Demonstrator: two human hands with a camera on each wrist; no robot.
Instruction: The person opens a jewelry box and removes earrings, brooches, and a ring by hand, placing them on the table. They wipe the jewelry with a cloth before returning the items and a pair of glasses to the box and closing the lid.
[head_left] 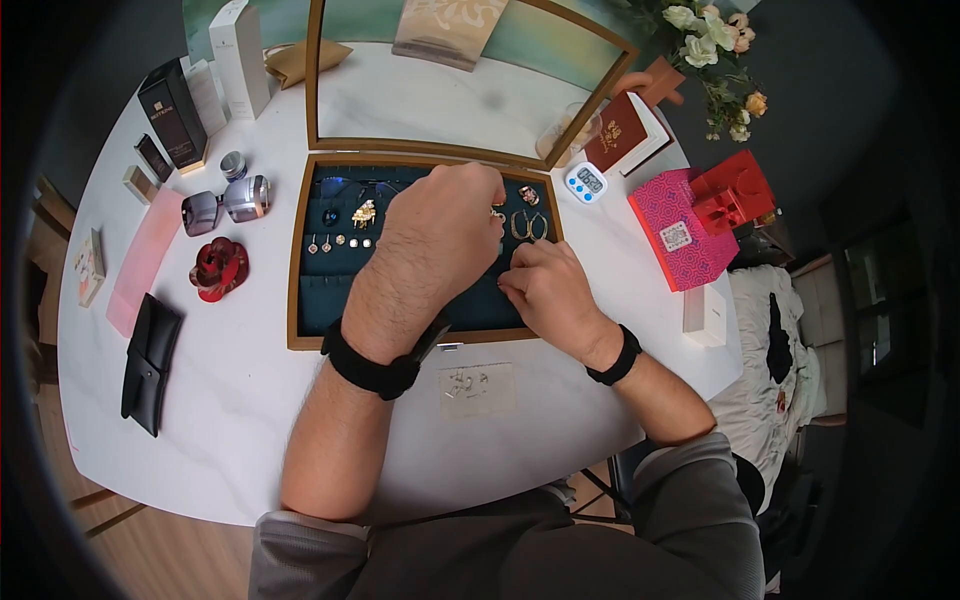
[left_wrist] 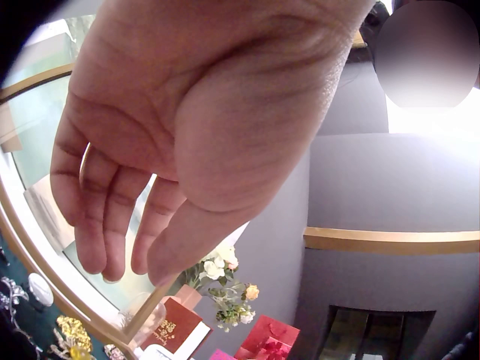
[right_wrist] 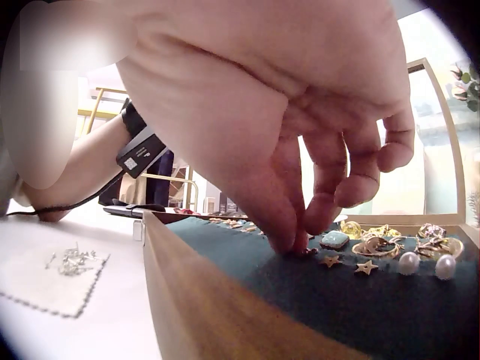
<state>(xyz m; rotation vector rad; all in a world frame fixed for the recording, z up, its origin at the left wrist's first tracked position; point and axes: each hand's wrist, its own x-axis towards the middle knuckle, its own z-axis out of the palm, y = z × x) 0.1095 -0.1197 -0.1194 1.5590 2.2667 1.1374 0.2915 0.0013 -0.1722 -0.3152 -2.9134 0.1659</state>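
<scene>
A wooden jewelry box (head_left: 294, 270) with a glass lid (head_left: 430, 105) raised stands before me, its dark green lining (right_wrist: 315, 300) bearing rows of jewelry. My right hand (head_left: 553, 298) bends over its front right part; thumb and forefinger pinch a small dark red piece of jewelry (right_wrist: 312, 253), mostly hidden, right at the lining. Close to these fingertips are star earrings (right_wrist: 366, 268), a pale blue square piece (right_wrist: 334, 239) and pearl earrings (right_wrist: 445, 267). My left hand (head_left: 440, 215) hovers over the middle of the box, fingers (left_wrist: 112, 240) loosely bent, nothing showing between them.
A clear packet of small bits (head_left: 475, 388) lies before the box. Sunglasses (head_left: 226, 205), a red flower ornament (head_left: 219, 269) and a black case (head_left: 151, 365) are at left. At right sit a white timer (head_left: 586, 183), a red book (head_left: 625, 135) and a pink box (head_left: 680, 235).
</scene>
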